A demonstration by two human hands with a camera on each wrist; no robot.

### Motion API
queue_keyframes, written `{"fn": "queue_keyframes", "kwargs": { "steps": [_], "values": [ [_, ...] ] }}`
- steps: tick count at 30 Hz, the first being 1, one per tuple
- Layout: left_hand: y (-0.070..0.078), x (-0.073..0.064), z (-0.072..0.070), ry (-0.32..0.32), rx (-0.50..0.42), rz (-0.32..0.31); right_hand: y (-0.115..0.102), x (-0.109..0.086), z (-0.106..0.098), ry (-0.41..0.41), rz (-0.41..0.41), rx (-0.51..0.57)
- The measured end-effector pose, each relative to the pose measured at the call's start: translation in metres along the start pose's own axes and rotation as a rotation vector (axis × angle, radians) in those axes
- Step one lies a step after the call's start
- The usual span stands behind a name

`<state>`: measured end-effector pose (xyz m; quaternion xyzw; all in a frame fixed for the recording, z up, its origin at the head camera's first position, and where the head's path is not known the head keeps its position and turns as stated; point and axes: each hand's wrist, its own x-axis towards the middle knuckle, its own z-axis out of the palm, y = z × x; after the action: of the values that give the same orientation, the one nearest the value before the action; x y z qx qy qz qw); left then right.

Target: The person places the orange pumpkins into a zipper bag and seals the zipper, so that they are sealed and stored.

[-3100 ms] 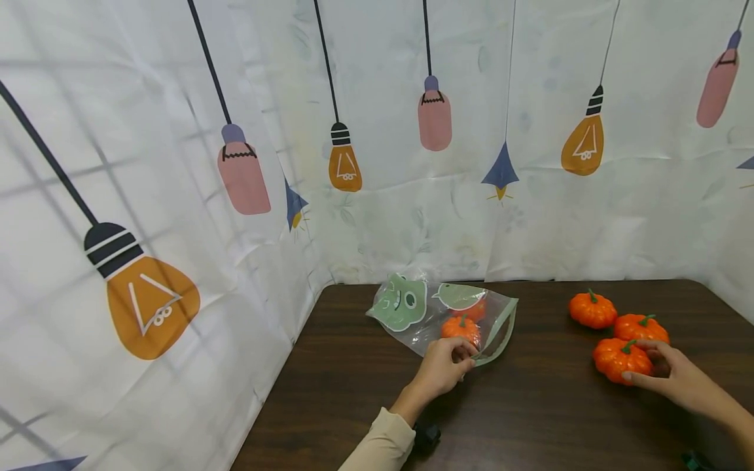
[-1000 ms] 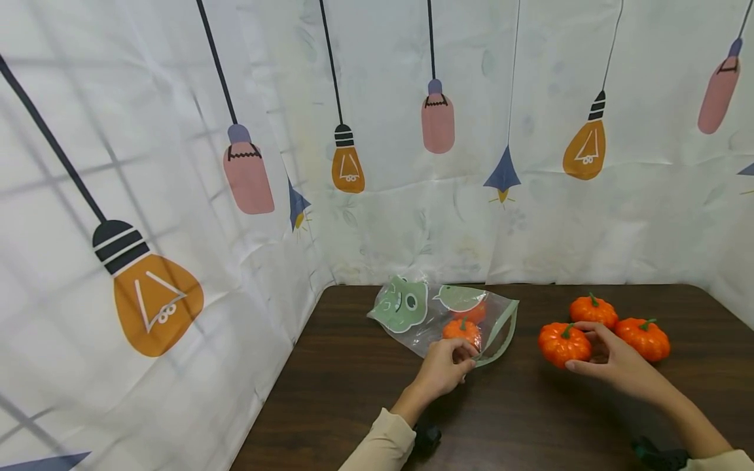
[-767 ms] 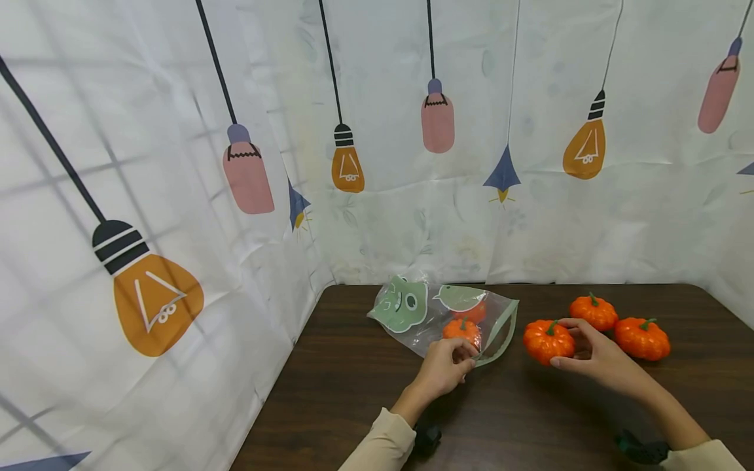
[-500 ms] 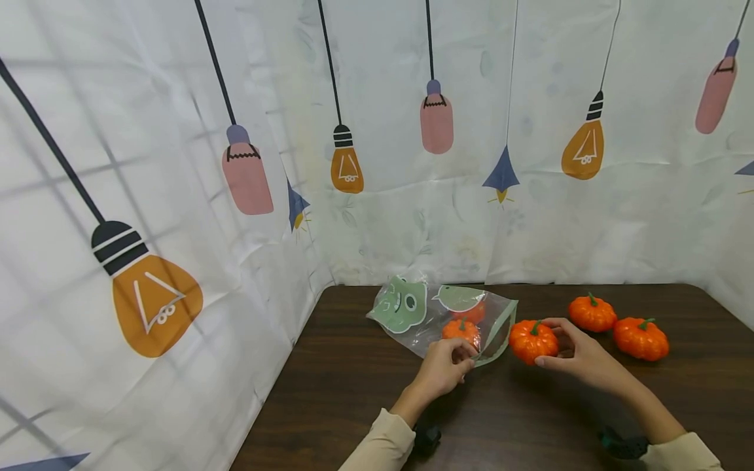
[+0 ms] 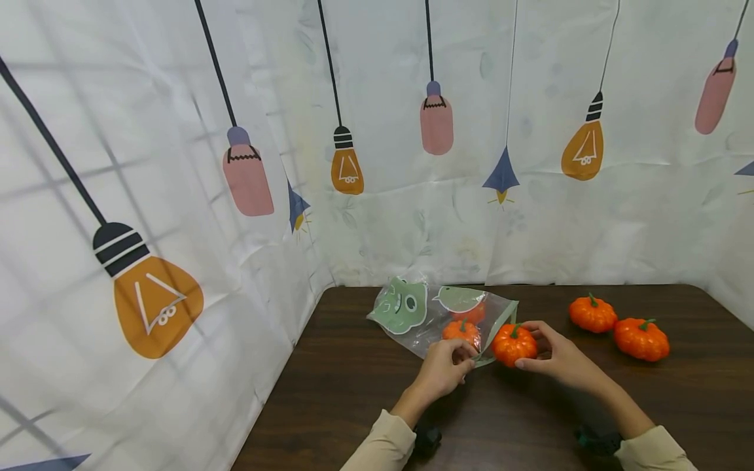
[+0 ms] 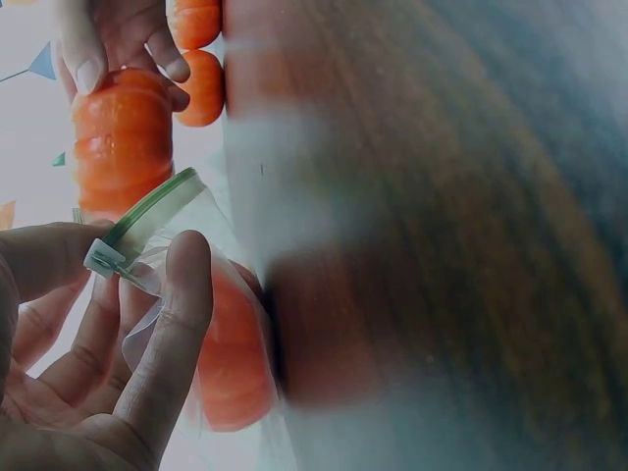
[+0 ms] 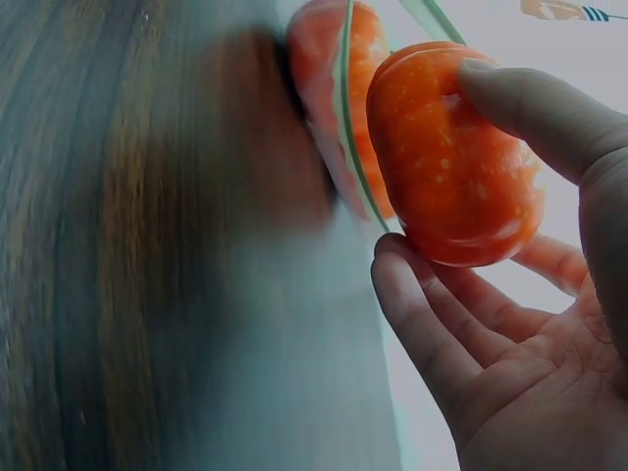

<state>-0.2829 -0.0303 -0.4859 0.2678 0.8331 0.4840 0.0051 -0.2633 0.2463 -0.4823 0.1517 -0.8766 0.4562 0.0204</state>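
My left hand [image 5: 440, 367] pinches the edge of a clear zip bag [image 5: 403, 307] with green cartoon prints, beside its white slider [image 6: 103, 258] in the left wrist view. Inside the bag, toward its mouth, sit two small orange toy pumpkins [image 5: 461, 332], one behind the other. My right hand [image 5: 559, 356] grips another orange toy pumpkin [image 5: 514, 347] with a green stem, thumb on one side and fingers on the other. That pumpkin is right at the bag's green-rimmed opening [image 7: 345, 108], overlapping it in the head view.
Two more toy pumpkins [image 5: 641, 339] lie close together on the dark wooden table [image 5: 506, 425], to the right. A white curtain [image 5: 389, 216] printed with hanging lamps runs behind the table and along its left side.
My right hand has carried the pumpkin leftward from the group on the right to the bag's opening. My left hand has stayed at the bag's edge.
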Motion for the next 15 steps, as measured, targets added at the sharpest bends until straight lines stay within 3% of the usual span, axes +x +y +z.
{"fn": "queue_keyframes", "kwargs": {
  "steps": [15],
  "values": [
    [0.001, 0.0, 0.0, 0.005, 0.011, 0.01, 0.002, 0.011, 0.017, -0.043, 0.012, -0.008]
  ]
}}
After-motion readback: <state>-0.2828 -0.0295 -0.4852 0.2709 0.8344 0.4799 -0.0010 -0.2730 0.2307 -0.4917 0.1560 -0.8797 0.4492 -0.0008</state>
